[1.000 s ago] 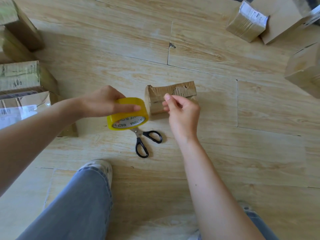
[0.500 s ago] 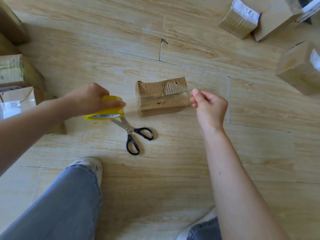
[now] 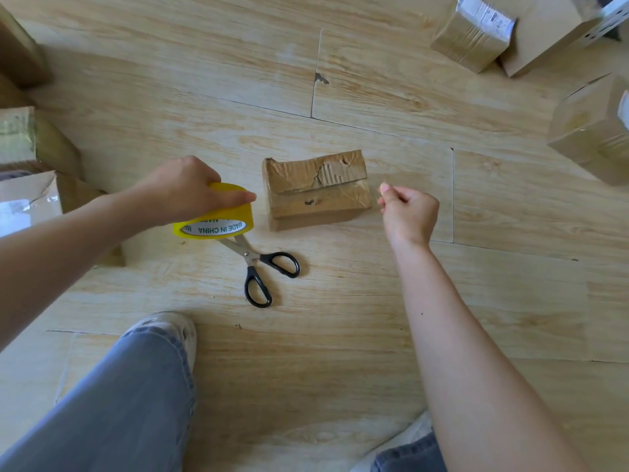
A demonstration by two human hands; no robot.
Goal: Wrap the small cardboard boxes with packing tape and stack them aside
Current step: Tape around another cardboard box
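Note:
A small worn cardboard box (image 3: 316, 190) lies on the wooden floor in the middle of the view, its top torn and partly taped. My left hand (image 3: 183, 190) grips a yellow tape roll (image 3: 218, 219) just left of the box. My right hand (image 3: 406, 212) is just right of the box, thumb and forefinger pinching the end of a clear tape strip that stretches from the roll across the front of the box. The strip itself is barely visible.
Black-handled scissors (image 3: 265, 270) lie on the floor in front of the box, blades under the roll. Taped boxes (image 3: 473, 32) sit at the top right and right edge (image 3: 592, 131). More boxes (image 3: 30, 199) stand at the left. My knees and shoe (image 3: 166, 332) are below.
My right hand moved from in front of the box to its right side, drawing tape off the roll. My left hand pulled the roll slightly left.

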